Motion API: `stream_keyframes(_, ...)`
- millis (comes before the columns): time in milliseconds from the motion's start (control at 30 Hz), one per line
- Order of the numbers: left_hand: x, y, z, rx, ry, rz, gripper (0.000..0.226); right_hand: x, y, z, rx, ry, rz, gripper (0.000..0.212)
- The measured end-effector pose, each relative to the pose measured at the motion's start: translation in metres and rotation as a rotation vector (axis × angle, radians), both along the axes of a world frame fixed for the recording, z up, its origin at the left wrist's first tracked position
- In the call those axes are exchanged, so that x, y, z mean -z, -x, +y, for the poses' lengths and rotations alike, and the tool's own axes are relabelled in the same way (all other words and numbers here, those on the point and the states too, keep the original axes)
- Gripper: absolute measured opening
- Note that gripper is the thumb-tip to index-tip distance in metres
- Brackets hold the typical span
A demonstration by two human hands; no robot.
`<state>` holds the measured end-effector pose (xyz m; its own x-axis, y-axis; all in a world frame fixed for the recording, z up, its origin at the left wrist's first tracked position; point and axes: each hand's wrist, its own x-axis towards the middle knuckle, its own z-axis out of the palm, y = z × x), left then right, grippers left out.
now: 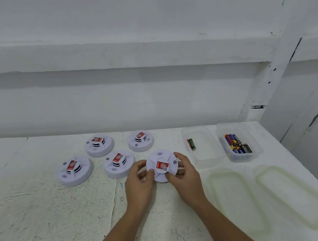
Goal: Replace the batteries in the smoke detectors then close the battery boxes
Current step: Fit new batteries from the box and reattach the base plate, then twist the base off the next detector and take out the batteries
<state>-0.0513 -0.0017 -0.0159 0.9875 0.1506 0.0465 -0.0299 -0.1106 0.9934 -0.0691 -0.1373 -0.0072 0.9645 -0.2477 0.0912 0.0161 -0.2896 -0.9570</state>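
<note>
A round white smoke detector (161, 161) with a red label on its raised centre is tilted up toward me. My left hand (140, 182) grips its left rim and my right hand (184, 171) grips its right rim, thumbs on its face. Several more white detectors stand on the table behind it, among them one at the far left (75, 171), one in the middle (118, 164) and one at the back (140, 140). A clear tub (205, 161) holds two batteries (191, 144). A second clear tub (256, 147) holds several batteries (238, 143).
Two translucent tub lids (238, 199) (292, 193) lie flat on the white table (45, 220) at the right front. A white wall rises behind the table. The table's right edge runs diagonally past the tubs.
</note>
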Motion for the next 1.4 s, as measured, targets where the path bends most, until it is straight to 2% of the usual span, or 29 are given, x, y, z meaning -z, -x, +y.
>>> stream_keyframes(167,-0.001,-0.029,-0.005,0.035,-0.113,-0.005,0.027,0.003,-0.03,0.001,0.026,0.117,0.049,0.047)
stream_keyframes(400,-0.004,-0.046,-0.011,0.016,-0.22,0.004,0.024,-0.002,-0.05,0.006,0.075,0.282,0.162,0.053)
stream_keyframes(533,-0.001,-0.05,-0.01,0.038,-0.336,-0.026,0.021,0.018,-0.062,0.008,0.092,0.418,0.17,0.041)
stream_keyframes(600,0.0,-0.051,-0.009,0.049,-0.337,-0.023,0.021,0.02,-0.065,0.009,0.088,0.451,0.176,0.039)
stream_keyframes(733,-0.001,-0.05,-0.005,0.082,-0.293,0.005,0.025,0.007,-0.062,0.008,0.063,0.499,0.222,0.021)
stream_keyframes(933,-0.008,-0.051,0.013,0.095,-0.314,-0.036,0.029,-0.015,-0.062,0.016,0.047,0.611,0.302,0.044)
stream_keyframes(1067,-0.016,-0.051,0.041,-0.017,-0.39,-0.156,0.023,-0.029,-0.064,0.034,0.071,0.839,0.18,0.043)
stream_keyframes(1133,-0.016,-0.053,0.059,-0.1,-0.455,-0.197,0.022,-0.033,-0.066,0.051,-0.011,0.784,0.113,0.04)
stream_keyframes(1200,-0.013,-0.055,0.077,-0.158,-0.494,-0.176,0.023,-0.034,-0.068,0.07,-0.094,0.677,0.129,0.036)
stream_keyframes(1333,-0.003,-0.051,0.099,-0.11,-0.583,0.027,0.038,-0.027,-0.071,0.1,-0.136,0.403,0.321,0.033)
stream_keyframes(1400,0.001,-0.049,0.105,-0.046,-0.563,0.079,0.045,-0.025,-0.071,0.111,-0.14,0.241,0.429,0.027)
